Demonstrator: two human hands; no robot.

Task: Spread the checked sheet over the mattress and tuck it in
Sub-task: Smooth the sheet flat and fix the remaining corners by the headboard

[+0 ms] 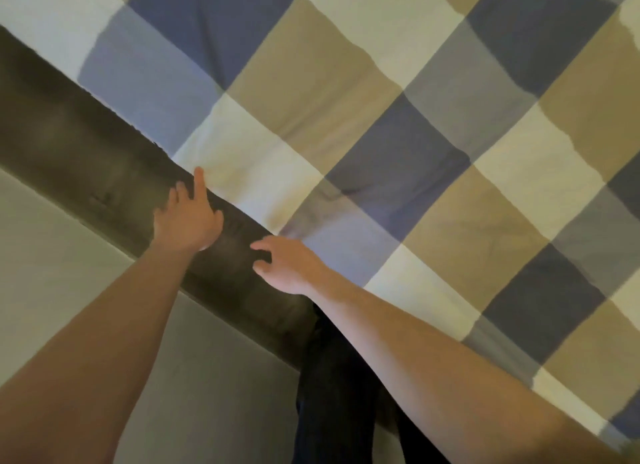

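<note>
Closest to the camera are the two bare forearms coming in from the bottom corners, both reaching up toward the edge of the bed. Going left to right: bottom left is just pale floor (62, 255), then a dark bed frame (104, 172) cuts diagonally from the upper left down toward the bottom middle.

The left hand (188, 217) is laid across that dark rail, fingers spread and mostly straight, palm down. The index fingertip sits right at the line where the checked sheet (398, 124) meets the frame, on a white square. It's flat and open, not gripping anything as far as I can see.

Just to the right of it, the right hand (287, 264) is at the same edge, loosely cupped with the fingers curled and the thumb apart from them. It's right where the sheet puckers into a few creases at a blue-grey square. Can't really tell if the fingertips have any fabric pinched or are only hovering near it, the view is too soft there.

Below the right wrist there's a dark trouser leg (332, 394) next to the frame.

The sheet itself fills the whole upper right, big blue, tan, grey and white checks, lying mostly smooth over the mattress with light wrinkles, its edge running straight along the frame.
</note>
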